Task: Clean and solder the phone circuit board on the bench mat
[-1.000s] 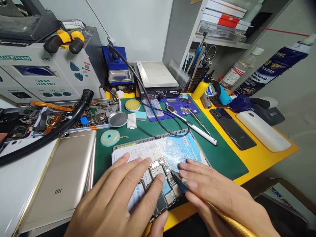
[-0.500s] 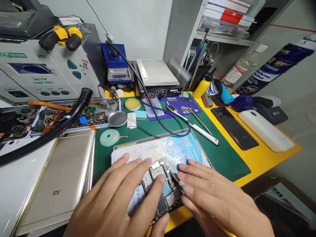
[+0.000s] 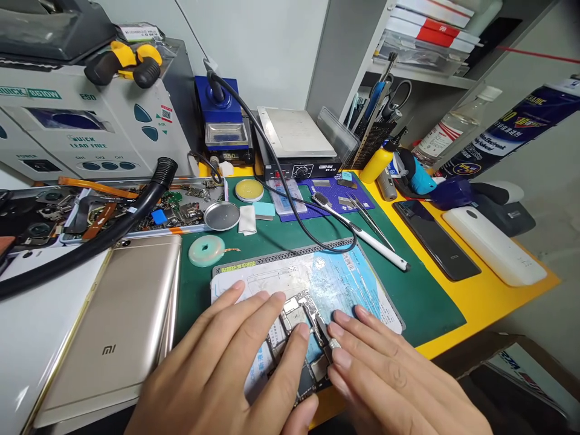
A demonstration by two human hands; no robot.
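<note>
A phone circuit board [image 3: 296, 320] with metal shields and chips lies at a slant on the printed mat [image 3: 326, 284]. Spread across it from the left is my left hand [image 3: 222, 356]; its index fingertip presses on top of the board and its thumb is by the near end. My right hand [image 3: 389, 362] pinches a small knife [image 3: 322, 332] with a narrow dark blade and a silvery collar. The blade's tip touches, or nearly touches, the board's right strip. My fingers hide the knife's handle and the board's lower left and right parts.
A white soldering iron [image 3: 371, 238] with looping cable and tweezers [image 3: 369, 217] lie beyond the mat. At left are a gold phone [image 3: 113, 326], a black hose [image 3: 136, 223] and a parts tray [image 3: 203, 228]. Two phones, one black [image 3: 437, 241], lie right. A hot plate [image 3: 294, 136] stands behind.
The whole view has shifted slightly. My right hand has come closer over the board's right side, and the knife's blade has turned to look narrower and darker. My left hand keeps its place.
</note>
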